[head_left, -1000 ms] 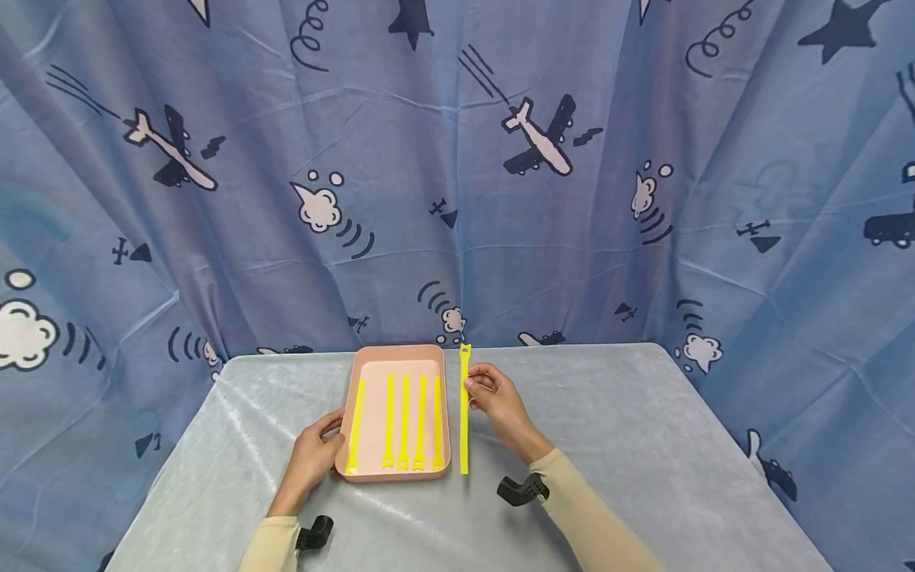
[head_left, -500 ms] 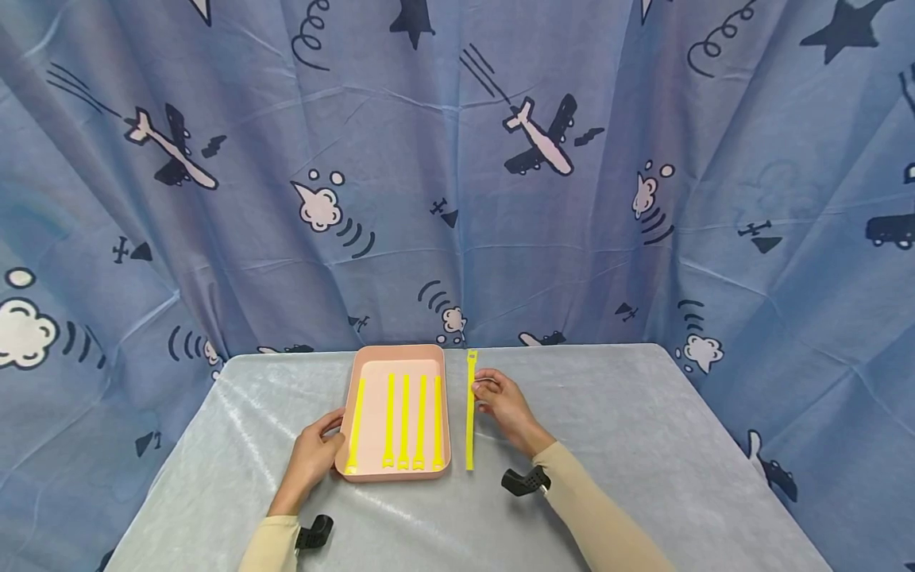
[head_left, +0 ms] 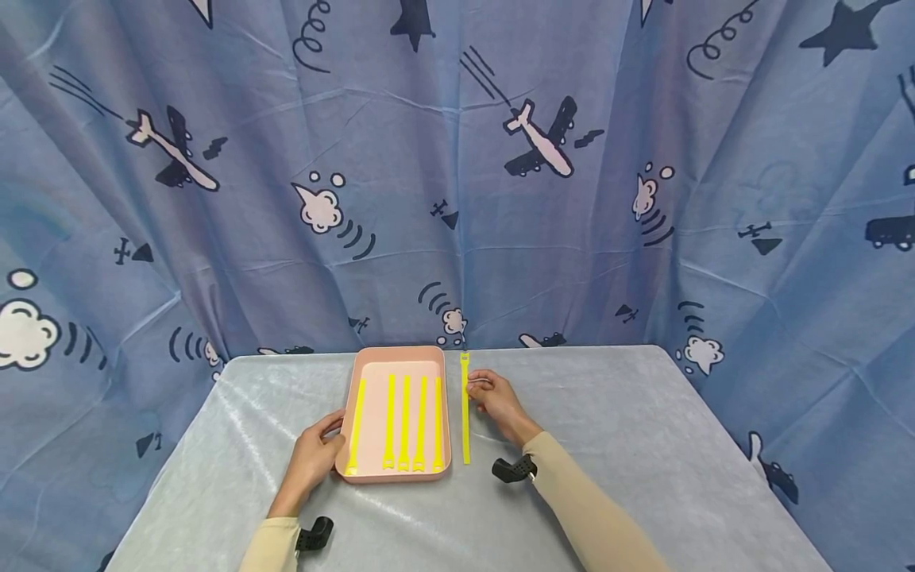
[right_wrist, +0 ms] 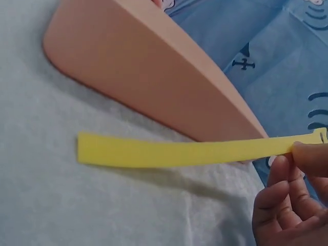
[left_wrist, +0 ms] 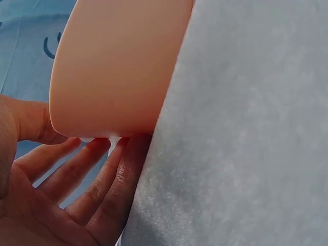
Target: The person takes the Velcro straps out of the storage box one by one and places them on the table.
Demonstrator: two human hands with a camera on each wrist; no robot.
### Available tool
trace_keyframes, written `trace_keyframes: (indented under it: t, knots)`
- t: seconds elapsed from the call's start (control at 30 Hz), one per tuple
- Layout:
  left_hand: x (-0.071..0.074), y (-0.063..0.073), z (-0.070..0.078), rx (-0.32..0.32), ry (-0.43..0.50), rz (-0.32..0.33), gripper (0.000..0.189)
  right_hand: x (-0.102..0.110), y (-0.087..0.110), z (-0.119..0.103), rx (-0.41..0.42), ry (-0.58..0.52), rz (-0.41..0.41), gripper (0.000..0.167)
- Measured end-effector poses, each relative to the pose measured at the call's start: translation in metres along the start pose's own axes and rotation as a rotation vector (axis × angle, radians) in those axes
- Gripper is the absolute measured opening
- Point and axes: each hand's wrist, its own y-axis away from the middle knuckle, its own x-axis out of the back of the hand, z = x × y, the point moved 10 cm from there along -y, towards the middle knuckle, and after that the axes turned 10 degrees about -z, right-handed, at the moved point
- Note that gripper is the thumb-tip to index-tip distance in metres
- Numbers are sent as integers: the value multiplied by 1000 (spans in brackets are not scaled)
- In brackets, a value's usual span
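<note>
A shallow pink tray [head_left: 375,413] lies on the table with several flat yellow cable straps [head_left: 404,421] set lengthwise in it, one apart at the left. My left hand [head_left: 316,451] holds the tray's left side; in the left wrist view its thumb is at the rim and its fingers [left_wrist: 72,171] touch the outer wall. Just right of the tray, my right hand [head_left: 499,401] pinches another yellow cable strap [head_left: 465,421] between thumb and fingertips, near its slotted end. In the right wrist view that strap [right_wrist: 154,152] stretches above the cloth, its plain end free.
A pale grey cloth [head_left: 608,445] covers the table. Behind its far edge hangs a blue curtain [head_left: 400,238] printed with planes and clouds. Each wrist wears a black camera mount [head_left: 513,470].
My right hand shifts the held strap slightly right, then back left beside the tray, and the strap's plain end now sits a little farther from me. The left hand and tray stay put.
</note>
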Motion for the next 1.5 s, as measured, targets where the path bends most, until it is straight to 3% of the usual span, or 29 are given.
trace_keyframes:
  t: [0.83, 1.3, 1.5]
  knots:
    - [0, -1, -1, 10, 8, 6, 51, 7, -11, 20, -97, 124, 143, 17]
    - [-1, 0, -1, 6, 11, 2, 51, 10, -6, 21, -36, 42, 135, 24]
    - [0, 1, -1, 3, 18, 7, 51, 8, 2, 11, -2, 20, 97, 28]
